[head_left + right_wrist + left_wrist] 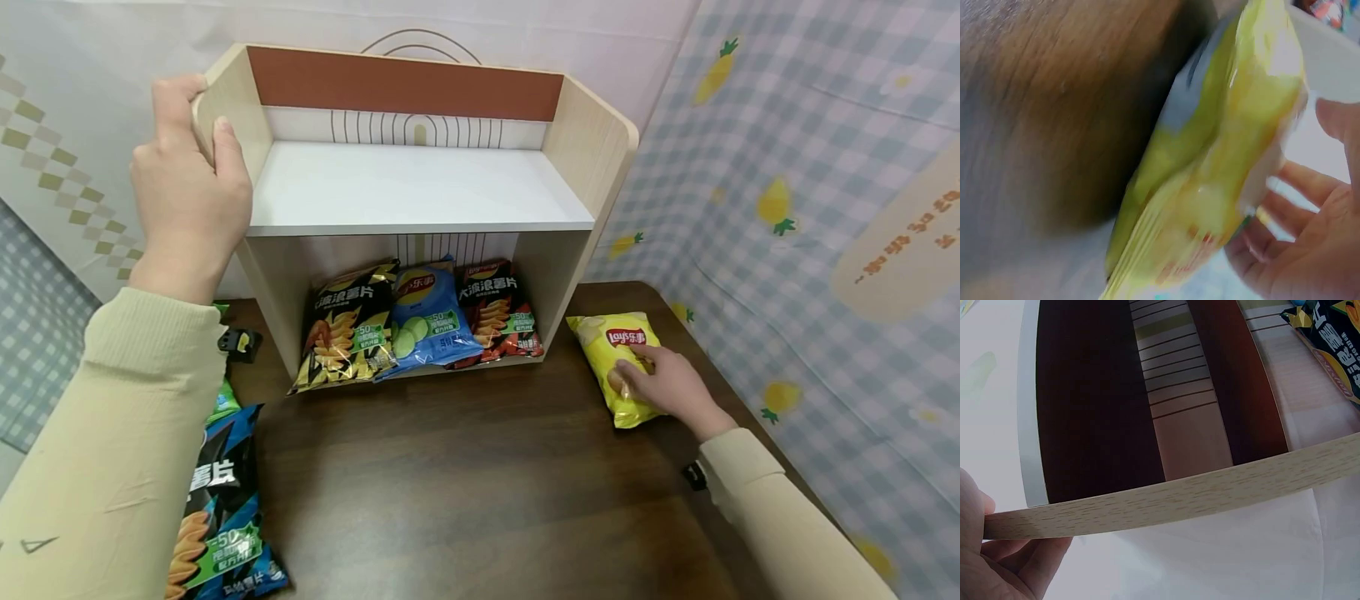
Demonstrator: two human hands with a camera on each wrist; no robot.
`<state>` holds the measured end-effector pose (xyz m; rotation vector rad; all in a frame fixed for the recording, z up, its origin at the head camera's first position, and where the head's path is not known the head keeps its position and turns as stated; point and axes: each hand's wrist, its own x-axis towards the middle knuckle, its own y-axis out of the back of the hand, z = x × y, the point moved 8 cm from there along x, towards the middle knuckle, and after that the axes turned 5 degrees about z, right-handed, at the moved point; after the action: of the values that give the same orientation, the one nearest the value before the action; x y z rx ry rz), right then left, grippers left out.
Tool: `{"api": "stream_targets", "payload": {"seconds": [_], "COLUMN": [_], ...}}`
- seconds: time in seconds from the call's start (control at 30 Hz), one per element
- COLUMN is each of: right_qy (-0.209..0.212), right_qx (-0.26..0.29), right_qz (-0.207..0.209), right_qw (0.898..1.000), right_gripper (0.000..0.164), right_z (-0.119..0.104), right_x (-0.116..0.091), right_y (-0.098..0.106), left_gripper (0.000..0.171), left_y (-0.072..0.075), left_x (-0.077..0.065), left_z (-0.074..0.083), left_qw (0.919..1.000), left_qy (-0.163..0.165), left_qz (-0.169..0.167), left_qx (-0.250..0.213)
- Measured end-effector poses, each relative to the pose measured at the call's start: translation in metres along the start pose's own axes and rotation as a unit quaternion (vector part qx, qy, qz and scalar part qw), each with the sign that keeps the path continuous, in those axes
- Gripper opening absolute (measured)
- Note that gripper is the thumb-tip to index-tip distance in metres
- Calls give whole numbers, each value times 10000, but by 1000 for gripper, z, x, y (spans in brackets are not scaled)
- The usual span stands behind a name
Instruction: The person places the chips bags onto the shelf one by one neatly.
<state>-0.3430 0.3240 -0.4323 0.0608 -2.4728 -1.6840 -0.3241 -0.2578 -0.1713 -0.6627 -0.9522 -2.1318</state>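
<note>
- Left hand (191,183) pinches the pale two-tier wooden shelf (242,110).
- Right hand (671,383) has fingers spread; beneath them, the glossy yellow plastic bag (609,357) lies on the dark-brown wooden bench (450,475).
- Grasping seems in hand; next calls for closing them.

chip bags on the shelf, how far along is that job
Seemingly done: three bags sit in the lower compartment. In hand: the left hand grips the shelf unit; the right hand is at the yellow bag. Likely left, on the table: that one, the blue-and-black bag and the partly hidden green packet.
</note>
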Motion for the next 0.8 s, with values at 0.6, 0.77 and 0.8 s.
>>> {"api": "stream_targets", "payload": {"seconds": [0.6, 0.77, 0.8], "right_qy": [-1918, -2546, -2641], "right_qx": [1076, 1703, 1815], "right_qz": [-1288, -2039, -2119], "right_qw": [9670, 9298, 9233], "right_gripper": [119, 120, 118], "right_z": [66, 71, 71], "right_x": [-20, -27, -29], "right_y": [-16, -26, -27], "left_gripper": [43, 44, 44], "left_y": [1, 1, 1], "left_x": [-1, 0, 0], "left_z": [2, 1, 1], "left_qw": [10000, 10000, 10000], "left_qy": [-10, -27, -32], "left_qz": [-46, -54, -48], "left_qx": [-19, -19, -13]}}
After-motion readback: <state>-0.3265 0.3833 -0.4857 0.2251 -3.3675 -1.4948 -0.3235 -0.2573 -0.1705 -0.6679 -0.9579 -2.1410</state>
